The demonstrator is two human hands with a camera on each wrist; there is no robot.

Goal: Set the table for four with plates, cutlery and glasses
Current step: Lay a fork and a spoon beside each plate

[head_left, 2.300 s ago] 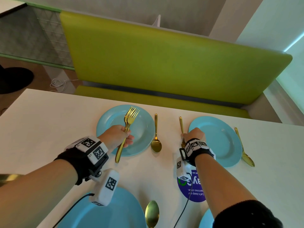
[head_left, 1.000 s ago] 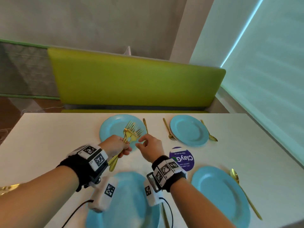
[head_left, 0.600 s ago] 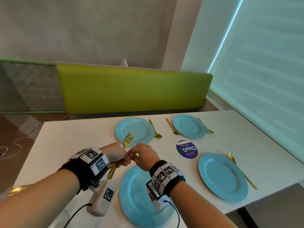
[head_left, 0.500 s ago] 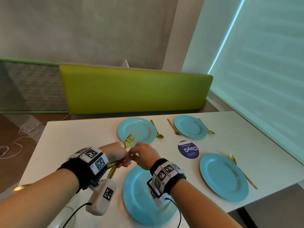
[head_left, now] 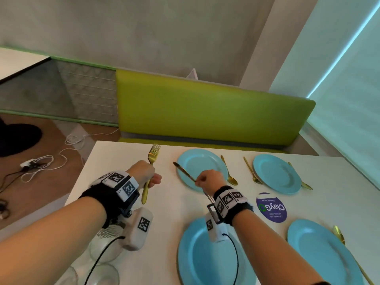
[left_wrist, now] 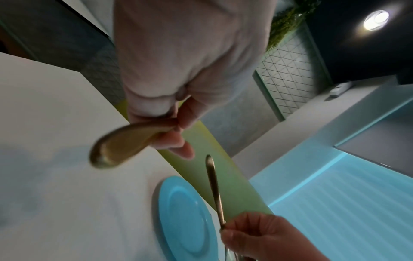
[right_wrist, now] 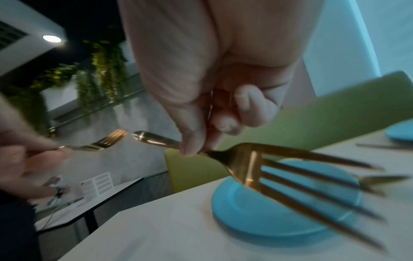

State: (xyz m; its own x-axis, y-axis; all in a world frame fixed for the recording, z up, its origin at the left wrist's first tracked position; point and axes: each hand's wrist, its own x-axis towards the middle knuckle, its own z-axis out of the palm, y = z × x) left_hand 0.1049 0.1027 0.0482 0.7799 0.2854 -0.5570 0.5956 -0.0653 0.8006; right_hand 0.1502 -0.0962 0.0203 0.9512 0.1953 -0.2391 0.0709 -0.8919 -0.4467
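Observation:
Four blue plates lie on the white table (head_left: 174, 206): far left (head_left: 205, 164), far right (head_left: 276, 173), near left (head_left: 197, 262), near right (head_left: 322, 254). My left hand (head_left: 153, 179) grips a gold fork (head_left: 153, 156) by its handle, tines up, left of the far left plate. My right hand (head_left: 200, 179) pinches a second gold fork (head_left: 183, 170) near its neck over that plate's near edge; the handle points up and left. The right wrist view shows this fork's tines (right_wrist: 301, 185) below my right hand (right_wrist: 196, 141) and over a blue plate (right_wrist: 268, 220). The left wrist view shows my left hand (left_wrist: 176, 134) round its fork's handle (left_wrist: 118, 148).
A gold spoon (head_left: 229, 171) lies right of the far left plate. A fork (head_left: 251, 171) and another gold piece (head_left: 300, 175) flank the far right plate, and a spoon (head_left: 339, 235) lies by the near right plate. Glasses (head_left: 102, 245) stand at the near left corner. A purple sticker (head_left: 271, 207) sits mid-table, with a green bench (head_left: 205, 112) behind.
My right hand took one fork out of the left hand's grip, and the two hands drew apart. The left hand moved left of the far left plate; the head turned left.

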